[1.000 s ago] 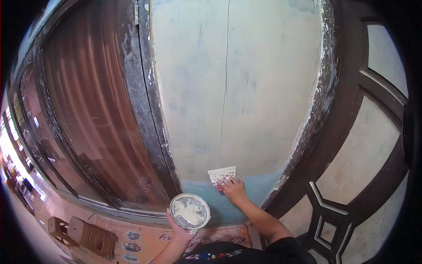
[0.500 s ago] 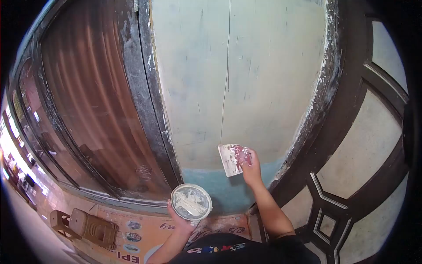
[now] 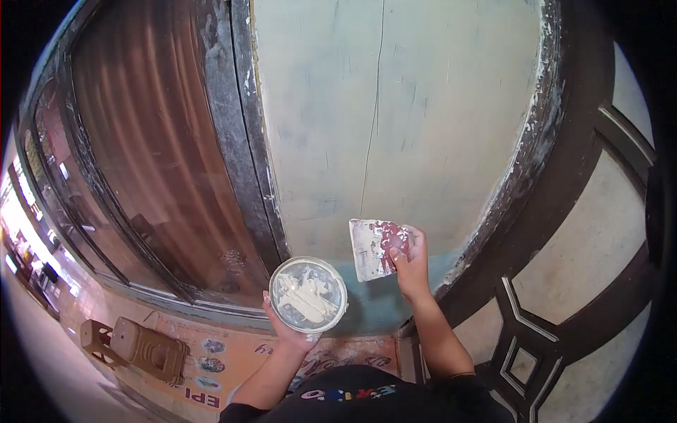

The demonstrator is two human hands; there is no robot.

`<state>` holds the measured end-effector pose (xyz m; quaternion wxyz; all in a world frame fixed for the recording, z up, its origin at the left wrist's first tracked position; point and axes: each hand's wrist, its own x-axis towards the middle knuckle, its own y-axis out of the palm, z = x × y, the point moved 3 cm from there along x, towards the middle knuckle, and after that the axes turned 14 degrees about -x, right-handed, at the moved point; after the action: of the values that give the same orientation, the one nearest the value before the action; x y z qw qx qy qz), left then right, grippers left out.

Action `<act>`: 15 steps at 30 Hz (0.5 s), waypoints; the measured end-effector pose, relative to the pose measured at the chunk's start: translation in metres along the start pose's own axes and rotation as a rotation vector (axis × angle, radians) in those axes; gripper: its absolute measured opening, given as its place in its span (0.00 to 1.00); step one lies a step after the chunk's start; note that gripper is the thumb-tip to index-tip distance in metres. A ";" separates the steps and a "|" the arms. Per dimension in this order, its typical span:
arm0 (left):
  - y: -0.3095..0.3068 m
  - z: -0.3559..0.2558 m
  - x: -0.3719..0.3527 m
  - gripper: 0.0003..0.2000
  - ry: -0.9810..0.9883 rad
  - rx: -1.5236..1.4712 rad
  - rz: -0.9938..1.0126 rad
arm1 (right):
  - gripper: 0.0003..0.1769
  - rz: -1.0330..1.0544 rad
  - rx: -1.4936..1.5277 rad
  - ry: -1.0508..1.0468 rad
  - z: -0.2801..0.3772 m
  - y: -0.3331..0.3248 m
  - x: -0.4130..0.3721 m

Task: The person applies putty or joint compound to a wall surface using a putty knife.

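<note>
My left hand [image 3: 290, 333] is wrapped round the underside and edge of a round, clear plastic lid [image 3: 285, 319] that carries a smeared mound of off-white putty [image 3: 307, 296]. In my right hand [image 3: 412, 264] is a flat red putty scraper [image 3: 395, 238], its left part coated with dried and fresh white putty. Thumb and fingers pinch its right side. Scraper and lid are apart, the scraper a little higher and to the right. Behind them stands a pale green wall panel [image 3: 409, 141] with a long vertical crack and several short scratches; its lowest band is blue-green.
Dark paint-spattered frames border the panel, with a curtained window [image 3: 155, 155] on the left. A dark door with pale inset panels [image 3: 571, 247] stands right. Brown plastic stools [image 3: 148, 349] rest lower left, beside an orange printed banner [image 3: 247, 359] on the floor.
The lid with putty has risen and is tilted more toward the camera. The scraper has come up slightly and turned its flat face more into view. The view has shifted a little.
</note>
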<state>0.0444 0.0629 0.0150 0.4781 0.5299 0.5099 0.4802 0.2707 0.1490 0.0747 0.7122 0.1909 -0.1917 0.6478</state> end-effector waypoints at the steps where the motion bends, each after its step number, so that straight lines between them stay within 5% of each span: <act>1: 0.002 0.000 -0.001 0.41 0.008 0.002 -0.020 | 0.25 0.008 0.041 0.024 0.004 0.000 -0.002; 6: 0.000 0.001 -0.001 0.39 -0.014 -0.034 0.025 | 0.27 0.020 -0.007 0.009 0.006 0.002 -0.006; 11: 0.006 0.007 0.002 0.39 0.021 -0.012 0.033 | 0.23 -0.003 -0.535 -0.134 0.025 0.008 -0.023; 15: 0.020 0.019 -0.001 0.39 0.042 -0.043 -0.016 | 0.20 -0.011 -0.611 -0.266 0.016 0.017 -0.037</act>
<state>0.0646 0.0615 0.0336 0.4823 0.5051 0.5139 0.4982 0.2506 0.1107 0.0691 0.7088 0.0524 -0.4673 0.5258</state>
